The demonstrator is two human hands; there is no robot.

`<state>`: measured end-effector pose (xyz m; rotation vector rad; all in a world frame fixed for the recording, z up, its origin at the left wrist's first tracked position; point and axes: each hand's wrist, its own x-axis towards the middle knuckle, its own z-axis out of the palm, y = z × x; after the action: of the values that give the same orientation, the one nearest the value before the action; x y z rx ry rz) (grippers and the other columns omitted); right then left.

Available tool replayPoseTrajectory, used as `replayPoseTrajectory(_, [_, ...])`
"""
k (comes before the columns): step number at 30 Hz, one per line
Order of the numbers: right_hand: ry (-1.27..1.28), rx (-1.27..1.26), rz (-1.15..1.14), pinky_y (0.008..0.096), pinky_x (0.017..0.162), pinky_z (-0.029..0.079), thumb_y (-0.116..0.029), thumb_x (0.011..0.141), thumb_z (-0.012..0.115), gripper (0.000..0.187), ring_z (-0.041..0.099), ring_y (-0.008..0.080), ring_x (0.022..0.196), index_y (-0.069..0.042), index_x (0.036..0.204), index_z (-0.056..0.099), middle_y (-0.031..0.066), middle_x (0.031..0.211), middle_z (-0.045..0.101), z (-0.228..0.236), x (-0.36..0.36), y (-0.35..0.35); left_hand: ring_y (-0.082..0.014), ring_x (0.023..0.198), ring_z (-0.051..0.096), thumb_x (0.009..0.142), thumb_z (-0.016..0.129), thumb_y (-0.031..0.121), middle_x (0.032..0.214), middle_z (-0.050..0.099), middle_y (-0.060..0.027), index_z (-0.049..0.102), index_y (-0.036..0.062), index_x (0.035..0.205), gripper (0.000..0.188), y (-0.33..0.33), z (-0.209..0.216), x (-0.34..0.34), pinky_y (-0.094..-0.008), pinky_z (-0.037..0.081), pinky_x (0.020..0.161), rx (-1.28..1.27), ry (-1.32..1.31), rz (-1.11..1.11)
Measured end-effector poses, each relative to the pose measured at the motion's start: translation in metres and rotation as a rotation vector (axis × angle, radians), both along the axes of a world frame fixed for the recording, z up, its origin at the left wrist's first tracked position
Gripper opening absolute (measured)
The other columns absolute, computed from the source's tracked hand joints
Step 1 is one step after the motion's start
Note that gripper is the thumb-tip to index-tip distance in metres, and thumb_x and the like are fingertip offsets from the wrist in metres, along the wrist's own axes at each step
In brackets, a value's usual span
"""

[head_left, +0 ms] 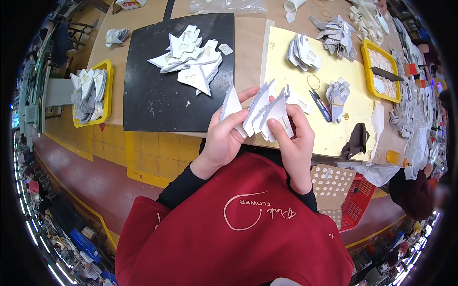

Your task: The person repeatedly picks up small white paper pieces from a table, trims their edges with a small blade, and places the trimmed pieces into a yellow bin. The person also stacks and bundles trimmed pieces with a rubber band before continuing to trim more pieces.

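Above the table's near edge, both hands hold white leather-like cut pieces with grey fuzzy edges. My left hand (224, 139) pinches one pointed piece (231, 106) between thumb and fingers. My right hand (296, 133) grips several more, fanned out, with a cut piece (276, 117) under its thumb. The two hands nearly meet, and the held pieces partly hide the fingers. Beyond my left hand, a loose pile of similar white pieces (193, 57) lies on a black board (148, 90). Another white piece (301, 103) lies just behind my right hand.
A yellow sheet (286, 74) at right bears stacks of pieces (304, 51), a banded bundle (338, 95), blue-handled snips (320, 106) and a rubber band (313, 82). Yellow trays stand left (110, 90) and far right (366, 62). A red crate (360, 198) is below the table.
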<state>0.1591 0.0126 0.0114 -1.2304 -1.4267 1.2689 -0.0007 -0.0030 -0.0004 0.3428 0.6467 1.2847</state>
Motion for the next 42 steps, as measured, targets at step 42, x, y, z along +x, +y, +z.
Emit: replayPoseTrajectory(42, [0.587, -0.55, 0.151, 0.0195, 0.059, 0.046, -0.012, 0.096, 0.061, 0.024, 0.055, 0.0051, 0.063, 0.003, 0.115, 0.063, 0.0004, 0.081, 0.064, -0.01, 0.006, 0.013, -0.0274, 0.129, 0.051, 0.085, 0.065, -0.006, 0.144, 0.045, -0.0251, 0.04, 0.004, 0.126, 0.05, -0.001, -0.02, 0.0, -0.0427, 0.046, 0.105, 0.151, 0.18, 0.007])
